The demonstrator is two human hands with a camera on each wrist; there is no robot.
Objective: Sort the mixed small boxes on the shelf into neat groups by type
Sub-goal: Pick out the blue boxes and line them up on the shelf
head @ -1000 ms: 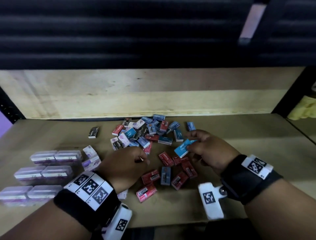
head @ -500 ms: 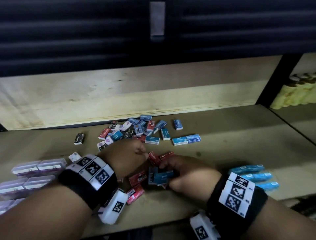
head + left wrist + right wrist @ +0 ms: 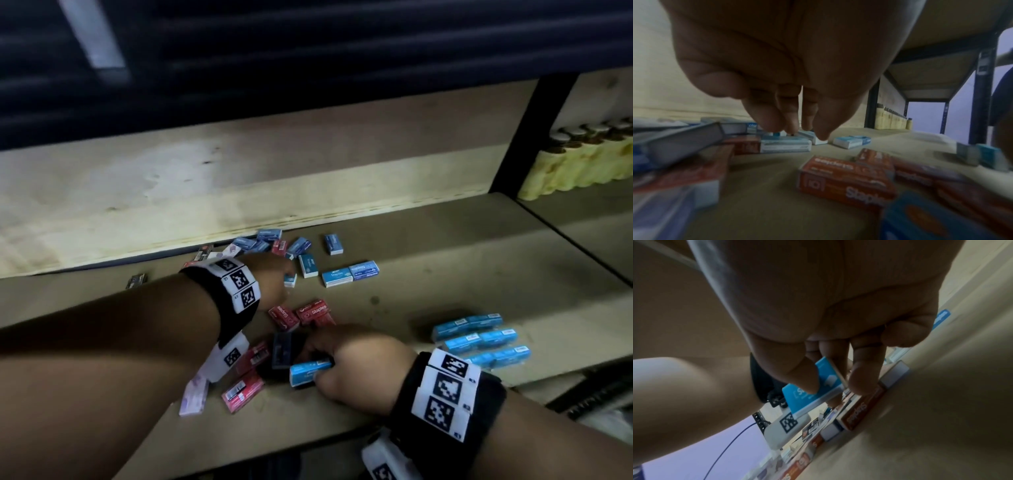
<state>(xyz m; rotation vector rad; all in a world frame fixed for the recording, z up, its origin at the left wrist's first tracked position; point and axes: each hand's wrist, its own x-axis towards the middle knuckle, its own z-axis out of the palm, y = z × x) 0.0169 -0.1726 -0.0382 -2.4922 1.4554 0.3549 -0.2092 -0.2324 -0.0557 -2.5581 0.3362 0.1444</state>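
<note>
Small staple boxes lie mixed in a pile (image 3: 270,245) at the back of the wooden shelf (image 3: 428,284). My left hand (image 3: 286,274) reaches into the pile. Its fingers (image 3: 774,125) point down fairly straight, with the tips on a blue-and-white box (image 3: 785,143). Near the front edge my right hand (image 3: 318,370) pinches a light blue box (image 3: 308,371) between thumb and fingers (image 3: 857,382), just above a dark blue box (image 3: 282,349). Red boxes (image 3: 317,310) lie between the hands. Light blue boxes in neat rows (image 3: 479,339) sit at the right.
More red boxes (image 3: 241,390) and a pale purple box (image 3: 193,399) lie under my left forearm near the front edge. A black shelf post (image 3: 524,137) stands at the right, with yellowish bottles (image 3: 582,161) in the bay beyond it.
My left hand has gone forward from the red boxes to the mixed pile. My right hand has carried the light blue box toward the front edge. The view has swung right.
</note>
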